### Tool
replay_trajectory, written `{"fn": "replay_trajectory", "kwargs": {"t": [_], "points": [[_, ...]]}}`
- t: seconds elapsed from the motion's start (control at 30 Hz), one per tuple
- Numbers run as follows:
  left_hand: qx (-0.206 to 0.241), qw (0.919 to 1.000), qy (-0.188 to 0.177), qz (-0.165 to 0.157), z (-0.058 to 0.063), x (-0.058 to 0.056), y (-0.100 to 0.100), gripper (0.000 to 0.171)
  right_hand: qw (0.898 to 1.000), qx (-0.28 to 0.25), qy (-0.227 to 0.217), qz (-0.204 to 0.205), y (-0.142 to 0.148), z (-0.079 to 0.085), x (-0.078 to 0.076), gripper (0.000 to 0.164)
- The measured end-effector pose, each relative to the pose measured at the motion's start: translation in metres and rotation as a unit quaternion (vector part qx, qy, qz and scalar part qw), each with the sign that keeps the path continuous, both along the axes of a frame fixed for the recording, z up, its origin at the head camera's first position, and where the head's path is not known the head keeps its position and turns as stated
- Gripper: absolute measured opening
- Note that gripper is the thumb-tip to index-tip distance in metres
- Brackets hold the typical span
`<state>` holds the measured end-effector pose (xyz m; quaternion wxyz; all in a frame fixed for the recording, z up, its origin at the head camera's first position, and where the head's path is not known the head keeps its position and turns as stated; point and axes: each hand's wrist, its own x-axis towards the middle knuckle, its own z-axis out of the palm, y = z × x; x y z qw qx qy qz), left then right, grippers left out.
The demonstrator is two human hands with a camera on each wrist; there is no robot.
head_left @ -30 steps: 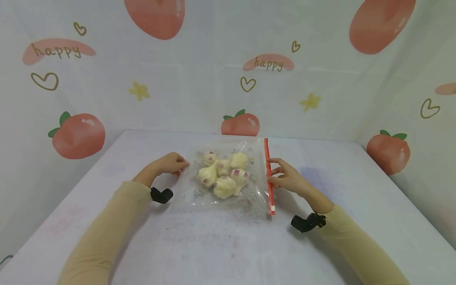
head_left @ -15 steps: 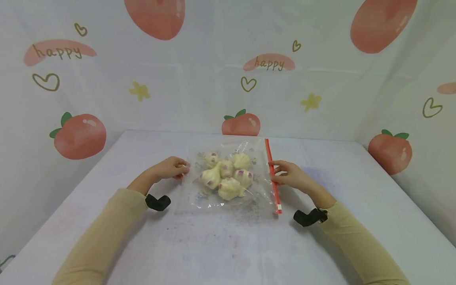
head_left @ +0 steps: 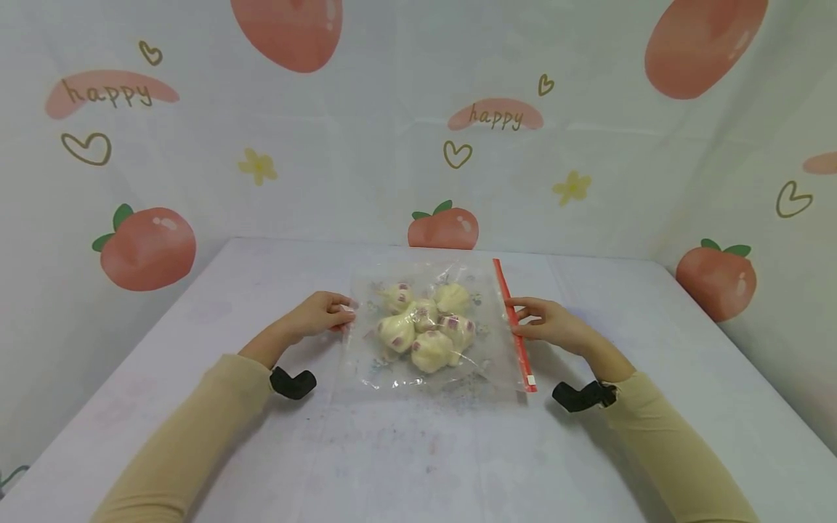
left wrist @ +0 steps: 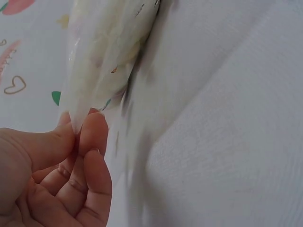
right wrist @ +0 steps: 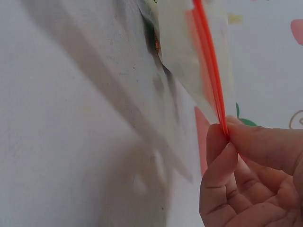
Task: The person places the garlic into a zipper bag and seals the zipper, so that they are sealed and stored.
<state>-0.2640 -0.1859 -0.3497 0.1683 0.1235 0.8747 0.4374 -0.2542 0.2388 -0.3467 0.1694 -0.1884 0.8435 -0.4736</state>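
A clear zip bag lies flat-wise between my two hands in the head view, with several garlic bulbs showing through the plastic. Its red zip strip runs down the right side, a white slider at the near end. My left hand pinches the bag's left edge between thumb and forefinger, as the left wrist view shows at the fingertips. On the other side my right hand pinches the red strip; in the right wrist view thumb and forefinger meet on the strip.
The bag is over a table covered in white cloth. Behind it hangs a white backdrop printed with peaches, hearts and flowers. Black wrist mounts sit on both wrists, near the tan sleeves. A thin cable shows at the far left.
Both hands and the bag have shifted a little to the right and slightly nearer. The red strip now slants more, its near end further right. Both pinches stay on the bag.
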Motion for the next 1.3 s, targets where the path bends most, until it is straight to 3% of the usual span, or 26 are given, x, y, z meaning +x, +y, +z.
{"fn": "replay_trajectory", "kwargs": {"t": [0.67,1.3], "points": [[0.006,0.9998,0.002,0.016,0.005,0.002,0.011,0.046,1.0,0.013,-0.015,-0.007,0.011,0.003,0.002,0.062],[-0.009,0.9999,-0.013,-0.002,0.002,-0.004,0.007,0.047,0.998,0.059,-0.016,-0.009,0.007,0.012,0.006,0.063]]}}
